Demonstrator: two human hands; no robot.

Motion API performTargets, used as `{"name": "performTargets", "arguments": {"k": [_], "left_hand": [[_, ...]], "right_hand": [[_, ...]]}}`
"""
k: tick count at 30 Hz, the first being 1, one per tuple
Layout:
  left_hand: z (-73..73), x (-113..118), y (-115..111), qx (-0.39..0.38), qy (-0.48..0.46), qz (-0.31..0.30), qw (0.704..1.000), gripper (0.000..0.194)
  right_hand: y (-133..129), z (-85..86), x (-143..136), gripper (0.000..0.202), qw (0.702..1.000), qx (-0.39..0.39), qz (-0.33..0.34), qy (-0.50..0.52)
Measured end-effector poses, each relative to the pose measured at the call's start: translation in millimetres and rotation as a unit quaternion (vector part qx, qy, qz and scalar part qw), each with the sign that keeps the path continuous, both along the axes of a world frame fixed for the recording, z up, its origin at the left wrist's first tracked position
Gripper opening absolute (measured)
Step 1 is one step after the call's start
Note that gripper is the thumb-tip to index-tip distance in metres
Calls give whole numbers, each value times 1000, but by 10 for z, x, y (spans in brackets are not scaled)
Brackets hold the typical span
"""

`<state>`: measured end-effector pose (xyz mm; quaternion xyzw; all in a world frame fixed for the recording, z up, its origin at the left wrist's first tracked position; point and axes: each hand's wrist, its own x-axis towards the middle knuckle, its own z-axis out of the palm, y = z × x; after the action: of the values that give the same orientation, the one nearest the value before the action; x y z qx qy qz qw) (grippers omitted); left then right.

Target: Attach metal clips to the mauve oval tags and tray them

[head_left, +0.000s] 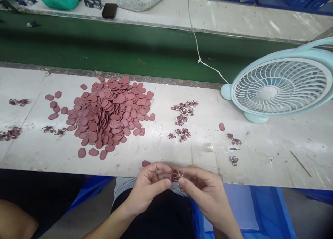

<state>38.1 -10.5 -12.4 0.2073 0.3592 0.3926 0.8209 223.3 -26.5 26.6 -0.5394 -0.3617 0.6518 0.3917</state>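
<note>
My left hand (152, 187) and my right hand (205, 187) meet at the table's front edge. Pinched between their fingertips is a small reddish-brown part with thin wire loops (174, 176); its exact kind is too small to make out. Just beyond my left hand lies a flat oval reddish-brown disc (145, 163). A big heap of the same discs (111, 110) covers the table to the left. Farther off, past my fingers, sit small clusters of wired brown parts (183, 133).
A light blue fan (281, 86) stands at the right, its white cord (196, 41) crossing a green belt (104, 48). More wired parts (234, 160), a clear bottle (217, 147) and a thin stick (300, 163) lie rightward. Below is a blue bin (273, 211). Another person's arm (15, 220) shows lower left.
</note>
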Motion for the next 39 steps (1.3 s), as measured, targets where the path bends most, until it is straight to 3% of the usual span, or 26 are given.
{"name": "performTargets", "arguments": {"k": [6, 22, 31, 39], "left_hand": [[-8, 23, -11, 16, 43, -9, 999, 8], [-13, 109, -56, 26, 64, 19, 997, 10], [-2, 102, -61, 34, 84, 10, 996, 9], [-17, 138, -96, 25, 98, 14, 995, 11]], "right_hand": [[28, 36, 46, 17, 999, 0, 32, -25], [29, -71, -53, 9, 998, -14, -40, 42], [-43, -57, -7, 9, 997, 41, -37, -47], [-31, -85, -64, 6, 997, 4, -68, 42]]}}
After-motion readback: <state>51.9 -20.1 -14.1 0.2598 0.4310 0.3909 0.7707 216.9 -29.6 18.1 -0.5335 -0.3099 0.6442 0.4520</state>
